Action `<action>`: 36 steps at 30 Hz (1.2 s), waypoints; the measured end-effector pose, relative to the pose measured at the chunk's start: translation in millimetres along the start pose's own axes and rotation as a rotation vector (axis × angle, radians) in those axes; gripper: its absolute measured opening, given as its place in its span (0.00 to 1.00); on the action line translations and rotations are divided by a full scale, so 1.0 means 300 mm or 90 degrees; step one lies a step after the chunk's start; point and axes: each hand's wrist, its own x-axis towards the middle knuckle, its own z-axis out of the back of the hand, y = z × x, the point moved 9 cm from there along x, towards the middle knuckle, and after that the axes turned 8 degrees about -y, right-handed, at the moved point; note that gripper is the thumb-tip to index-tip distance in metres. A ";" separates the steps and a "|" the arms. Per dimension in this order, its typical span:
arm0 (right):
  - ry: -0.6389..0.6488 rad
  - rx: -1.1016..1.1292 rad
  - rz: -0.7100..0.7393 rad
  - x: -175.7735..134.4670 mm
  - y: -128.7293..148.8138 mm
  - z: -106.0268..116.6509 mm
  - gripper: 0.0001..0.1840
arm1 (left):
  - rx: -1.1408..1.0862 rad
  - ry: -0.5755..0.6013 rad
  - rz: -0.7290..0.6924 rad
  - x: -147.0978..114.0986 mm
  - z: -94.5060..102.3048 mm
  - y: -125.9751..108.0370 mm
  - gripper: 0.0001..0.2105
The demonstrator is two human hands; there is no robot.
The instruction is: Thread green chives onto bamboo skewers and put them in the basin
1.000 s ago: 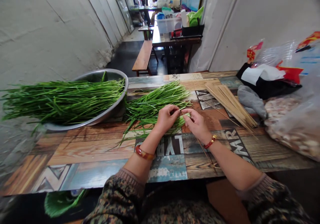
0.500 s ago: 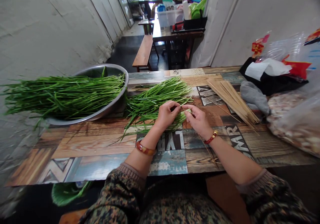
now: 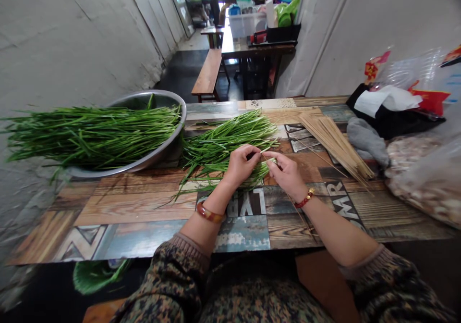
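Note:
My left hand (image 3: 243, 165) is closed in a pinch on the pale stem end of a chive, over the near side of a loose pile of green chives (image 3: 230, 138). Facing it, my right hand (image 3: 287, 171) pinches a thin bamboo skewer (image 3: 292, 203), whose tail slants back under the wrist toward the table's near edge. The fingertips of both hands almost meet, and the skewer's tip between them is too small to make out. More pale stem ends (image 3: 264, 169) lie below the fingers.
At left a metal basin (image 3: 184, 116) holds a big heap of chives (image 3: 90, 133) hanging over its rim. Right of my hands lies a bundle of bamboo skewers (image 3: 336, 145). Farther right are a grey plastic bag (image 3: 365, 138), a black container (image 3: 403, 117) and a clear bag of pale pieces (image 3: 418, 169).
The view has shifted very slightly. Both hands keep nearly the same pinch and place.

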 end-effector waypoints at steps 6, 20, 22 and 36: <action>-0.004 0.006 -0.011 -0.004 0.006 0.001 0.20 | -0.004 0.000 0.002 0.000 -0.001 0.002 0.04; -0.010 -0.009 0.000 -0.002 -0.005 0.002 0.20 | 0.003 0.010 -0.022 0.001 -0.005 -0.010 0.05; -0.016 -0.022 0.005 -0.002 -0.004 0.004 0.19 | 0.002 0.009 -0.024 0.001 -0.005 -0.013 0.05; -0.051 -0.008 0.017 0.007 -0.016 0.017 0.24 | 0.013 0.034 -0.033 -0.003 -0.018 -0.014 0.05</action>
